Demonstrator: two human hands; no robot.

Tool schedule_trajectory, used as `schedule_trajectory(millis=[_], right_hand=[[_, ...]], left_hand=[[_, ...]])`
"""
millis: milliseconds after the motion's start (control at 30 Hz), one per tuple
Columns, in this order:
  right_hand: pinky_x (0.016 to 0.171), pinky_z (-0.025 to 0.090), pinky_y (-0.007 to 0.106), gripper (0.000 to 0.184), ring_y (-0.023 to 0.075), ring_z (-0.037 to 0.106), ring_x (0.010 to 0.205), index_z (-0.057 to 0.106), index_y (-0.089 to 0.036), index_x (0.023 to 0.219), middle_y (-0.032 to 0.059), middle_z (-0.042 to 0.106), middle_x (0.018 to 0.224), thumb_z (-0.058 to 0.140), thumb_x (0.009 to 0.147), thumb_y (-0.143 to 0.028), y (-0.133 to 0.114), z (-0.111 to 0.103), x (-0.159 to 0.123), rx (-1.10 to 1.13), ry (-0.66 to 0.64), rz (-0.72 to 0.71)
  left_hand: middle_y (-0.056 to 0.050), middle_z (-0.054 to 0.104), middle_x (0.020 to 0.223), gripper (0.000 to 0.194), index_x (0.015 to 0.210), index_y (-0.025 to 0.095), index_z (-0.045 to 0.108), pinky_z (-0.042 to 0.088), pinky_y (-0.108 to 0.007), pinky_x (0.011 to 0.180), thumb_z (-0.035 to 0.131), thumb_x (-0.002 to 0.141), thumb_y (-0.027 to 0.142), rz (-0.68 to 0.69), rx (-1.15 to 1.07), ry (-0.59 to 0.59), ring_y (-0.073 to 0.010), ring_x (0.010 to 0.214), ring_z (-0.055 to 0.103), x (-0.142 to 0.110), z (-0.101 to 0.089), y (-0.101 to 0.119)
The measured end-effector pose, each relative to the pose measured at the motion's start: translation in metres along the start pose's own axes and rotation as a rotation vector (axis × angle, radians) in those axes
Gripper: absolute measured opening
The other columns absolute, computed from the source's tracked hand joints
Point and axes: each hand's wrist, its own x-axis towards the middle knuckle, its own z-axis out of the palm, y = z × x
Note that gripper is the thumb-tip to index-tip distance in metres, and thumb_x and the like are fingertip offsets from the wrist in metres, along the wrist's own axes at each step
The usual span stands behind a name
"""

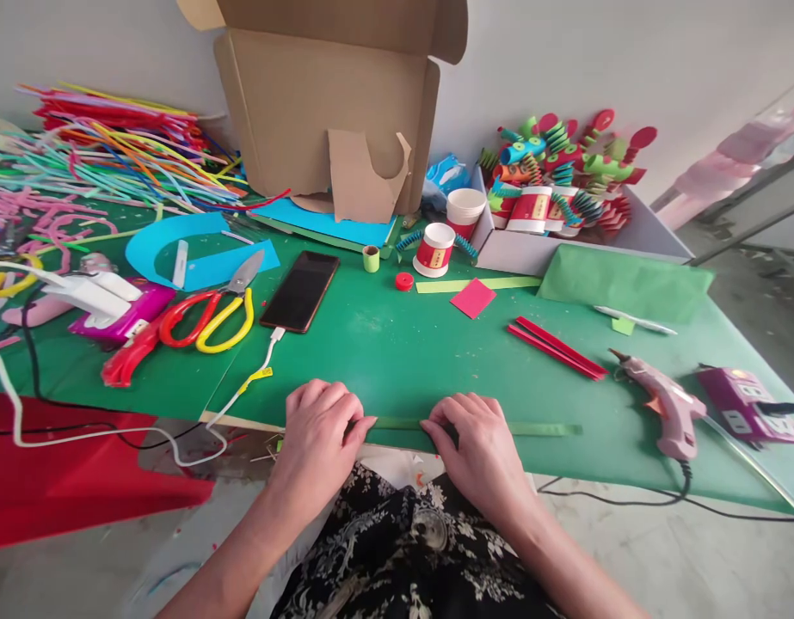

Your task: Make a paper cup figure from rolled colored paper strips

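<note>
A long thin green paper strip [538, 428] lies along the near edge of the green table sheet [384, 344]. My left hand [319, 430] pinches the strip's left part, fingers curled down onto it. My right hand [477, 438] presses and pinches the strip further right, fingers bent. The strip's right end sticks out past my right hand, flat on the sheet. Both hands rest at the table's front edge, above my patterned black lap.
Scissors [209, 314], a phone [301, 291] on a charging cable, paper cups [433, 249], a red square [472, 297], red strips [555, 346], a pink glue gun [661, 400], a cardboard box [332, 103], pipe cleaners [113, 146], and a tray of finished crafts [564, 180] surround me.
</note>
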Motion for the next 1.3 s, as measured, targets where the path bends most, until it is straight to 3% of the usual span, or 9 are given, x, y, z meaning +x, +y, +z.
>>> schedule_trajectory(millis=[567,833,933,1067,1167,1300], right_hand=[[0.072,0.032,0.030,0.020,0.0171,0.053,0.068,0.051,-0.020,0.073,-0.0017,0.062,0.069,0.066,0.087,-0.021,0.000,0.005,0.001,-0.042,0.033,0.020],[0.075,0.039,0.033,0.005,0.0184,0.058,0.076,0.056,-0.020,0.089,0.0020,0.065,0.083,0.056,0.090,-0.015,-0.002,0.004,-0.001,-0.015,0.067,0.005],[0.079,0.044,0.036,0.014,0.0210,0.059,0.088,0.062,-0.021,0.093,0.0066,0.066,0.099,0.051,0.092,-0.012,-0.002,0.003,-0.003,-0.019,0.095,-0.053],[0.086,0.051,0.039,0.044,0.0227,0.059,0.100,0.067,-0.022,0.110,0.0094,0.067,0.113,0.038,0.087,0.001,0.000,0.005,-0.007,0.037,0.031,-0.261],[0.091,0.056,0.040,0.061,0.0221,0.061,0.105,0.060,-0.023,0.130,0.0085,0.068,0.118,0.036,0.082,0.005,0.005,0.009,-0.011,0.086,-0.050,-0.363],[0.101,0.054,0.040,0.067,0.0227,0.057,0.121,0.048,-0.015,0.143,0.0110,0.064,0.131,0.034,0.081,0.005,0.007,0.012,-0.018,0.020,-0.077,-0.446]], left_hand=[[-0.001,0.054,0.072,0.024,0.069,0.021,0.046,0.032,-0.036,0.075,0.057,0.090,0.019,-0.005,0.063,-0.051,-0.0218,0.079,0.046,0.004,-0.002,0.002],[-0.002,0.054,0.073,0.023,0.070,0.020,0.046,0.032,-0.037,0.075,0.053,0.092,0.021,0.014,0.117,-0.093,-0.0217,0.079,0.044,0.005,-0.004,0.001],[-0.002,0.055,0.074,0.022,0.070,0.020,0.048,0.032,-0.037,0.075,0.053,0.092,0.021,0.015,0.126,-0.097,-0.0219,0.080,0.045,0.006,-0.005,0.002],[-0.002,0.056,0.075,0.021,0.070,0.021,0.049,0.033,-0.037,0.074,0.054,0.091,0.021,0.019,0.109,-0.101,-0.0225,0.080,0.045,0.007,-0.006,0.002],[-0.002,0.057,0.074,0.022,0.069,0.021,0.048,0.033,-0.037,0.074,0.055,0.090,0.020,0.013,0.095,-0.099,-0.0226,0.080,0.046,0.008,-0.006,0.002],[-0.002,0.057,0.075,0.021,0.070,0.021,0.049,0.033,-0.037,0.075,0.056,0.090,0.019,0.004,0.099,-0.099,-0.0226,0.081,0.047,0.008,-0.006,0.002]])
